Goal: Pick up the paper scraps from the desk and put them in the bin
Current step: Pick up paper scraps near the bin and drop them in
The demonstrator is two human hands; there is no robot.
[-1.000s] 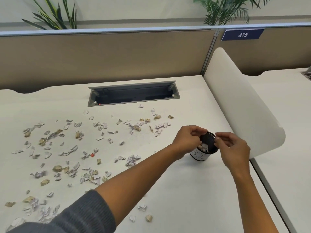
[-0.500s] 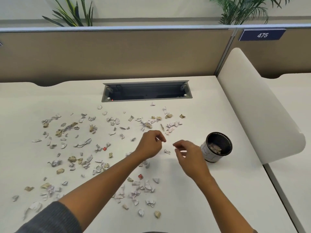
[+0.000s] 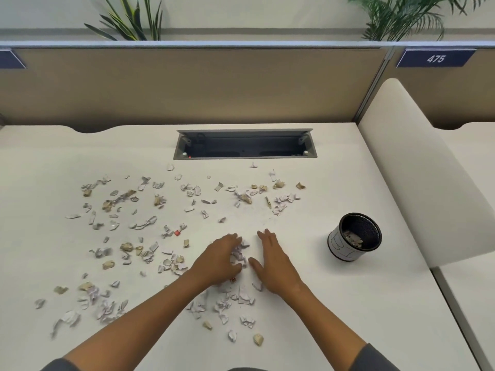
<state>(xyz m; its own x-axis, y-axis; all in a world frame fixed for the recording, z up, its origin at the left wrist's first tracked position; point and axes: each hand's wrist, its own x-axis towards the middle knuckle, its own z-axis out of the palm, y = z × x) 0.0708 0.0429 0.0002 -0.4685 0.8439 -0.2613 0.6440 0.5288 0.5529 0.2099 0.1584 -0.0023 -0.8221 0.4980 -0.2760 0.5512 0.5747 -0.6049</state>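
Dozens of paper scraps (image 3: pixel 150 223) lie scattered over the pale desk (image 3: pixel 334 183), most of them left of centre and in a loose patch near the front edge. The small black bin (image 3: pixel 354 236) stands to the right, well apart from the nearest scraps, with a few pieces already inside. The left hand (image 3: pixel 218 259) and the right hand (image 3: pixel 273 263) rest flat on the desk, fingers spread wide, holding nothing, with a little heap of scraps (image 3: pixel 239 257) between them. To do this step well, I would draw both palms together, sweeping the loose pieces into one pile, then cup it firmly from both sides so that little spills on the way to the bin.
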